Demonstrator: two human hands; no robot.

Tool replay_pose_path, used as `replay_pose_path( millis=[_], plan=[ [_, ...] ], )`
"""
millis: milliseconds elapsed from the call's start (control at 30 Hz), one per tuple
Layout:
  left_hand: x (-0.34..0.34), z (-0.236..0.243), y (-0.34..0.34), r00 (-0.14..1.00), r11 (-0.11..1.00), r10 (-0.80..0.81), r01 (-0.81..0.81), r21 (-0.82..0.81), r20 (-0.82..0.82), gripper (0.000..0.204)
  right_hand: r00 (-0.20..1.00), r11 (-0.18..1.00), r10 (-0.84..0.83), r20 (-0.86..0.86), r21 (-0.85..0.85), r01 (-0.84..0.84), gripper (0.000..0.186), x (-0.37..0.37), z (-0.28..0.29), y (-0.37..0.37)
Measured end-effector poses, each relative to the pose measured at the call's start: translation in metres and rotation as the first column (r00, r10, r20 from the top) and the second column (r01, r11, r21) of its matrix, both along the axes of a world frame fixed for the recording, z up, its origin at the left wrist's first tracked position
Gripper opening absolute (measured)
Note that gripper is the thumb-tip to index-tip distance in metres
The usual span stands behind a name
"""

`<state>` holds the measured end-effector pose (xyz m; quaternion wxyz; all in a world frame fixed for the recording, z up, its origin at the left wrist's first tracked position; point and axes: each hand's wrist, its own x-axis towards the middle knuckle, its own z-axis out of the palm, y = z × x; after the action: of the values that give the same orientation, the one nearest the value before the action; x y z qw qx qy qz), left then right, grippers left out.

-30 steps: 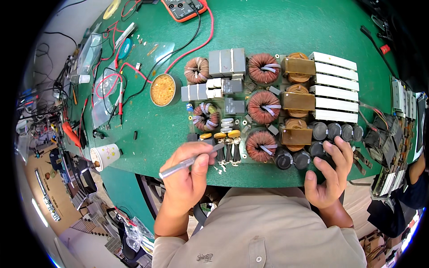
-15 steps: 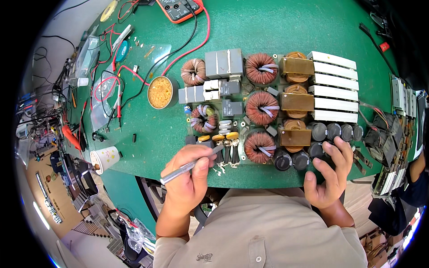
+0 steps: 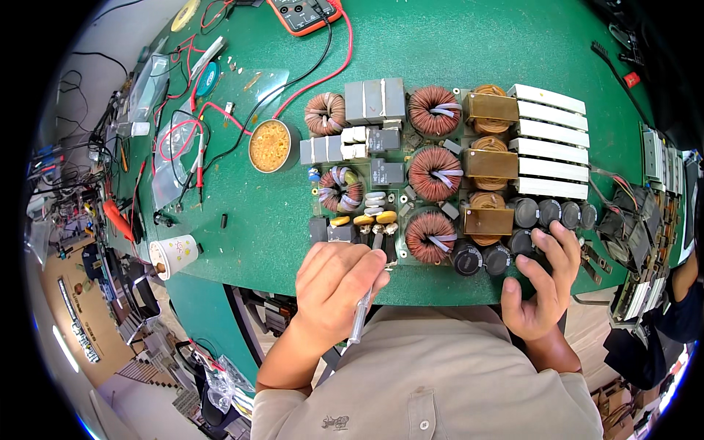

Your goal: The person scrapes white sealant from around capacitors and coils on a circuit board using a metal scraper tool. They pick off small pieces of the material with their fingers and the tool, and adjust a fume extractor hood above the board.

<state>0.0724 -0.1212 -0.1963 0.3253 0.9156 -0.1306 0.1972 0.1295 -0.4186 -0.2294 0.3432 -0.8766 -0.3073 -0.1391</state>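
A circuit board [image 3: 402, 211] lies on the green table, crowded with copper-wound coils [image 3: 434, 174], grey block capacitors and white heat-sink bars. My left hand [image 3: 336, 284] is closed around a slim silver metal tool [image 3: 360, 315], whose exact kind I cannot make out. The tool's flat tip points at the black parts with white residue on the board's near edge, below the yellow disc components [image 3: 364, 220]. My right hand [image 3: 544, 282] holds nothing. Its fingers are apart and curved, with the fingertips at the black round capacitors [image 3: 497, 259] on the near right.
Left of the board stands a round tin [image 3: 273, 147] of yellowish, grainy stuff. A paper cup [image 3: 174, 257] lies tipped farther left. Beyond are a multimeter [image 3: 302, 15] with red and black leads and a black brush [image 3: 612, 66]. More boards [image 3: 645, 249] sit at the right.
My left hand has shifted right and turned, bringing the tool nearly upright, its tip at the black parts. The board appears slightly more to the right. My right hand has hardly moved.
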Motion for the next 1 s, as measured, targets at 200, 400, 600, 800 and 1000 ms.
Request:
replay_pose_path(
  millis=[200, 400, 600, 800, 1000],
  plan=[
    [-0.009, -0.015, 0.002, 0.996, 0.990, 0.078, -0.071, -0.120, 0.052, 0.024, 1.000, 1.000, 0.001, 0.008, 0.008, -0.001, 0.025, 0.001, -0.001, 0.001],
    [-0.014, -0.008, 0.005, 0.973, 0.890, 0.207, -0.232, -0.393, -0.105, 0.012, 1.000, 1.000, -0.005, 0.017, 0.007, 0.005, 0.025, 0.000, 0.000, 0.001],
    [-0.009, 0.005, 0.014, 0.966, 0.928, 0.164, -0.219, -0.300, -0.200, 0.021, 1.000, 1.000, -0.004, 0.020, 0.000, 0.004, 0.025, 0.000, -0.001, 0.001],
    [-0.009, 0.005, 0.009, 0.944, 0.880, 0.227, -0.305, -0.363, -0.241, 0.011, 1.000, 1.000, -0.005, 0.013, -0.003, 0.005, 0.023, 0.000, -0.001, 0.001],
    [-0.006, 0.006, 0.007, 0.958, 0.919, 0.212, -0.262, -0.294, -0.191, 0.013, 1.000, 1.000, -0.002, 0.009, -0.004, 0.002, 0.022, 0.000, 0.001, 0.002]
  ],
)
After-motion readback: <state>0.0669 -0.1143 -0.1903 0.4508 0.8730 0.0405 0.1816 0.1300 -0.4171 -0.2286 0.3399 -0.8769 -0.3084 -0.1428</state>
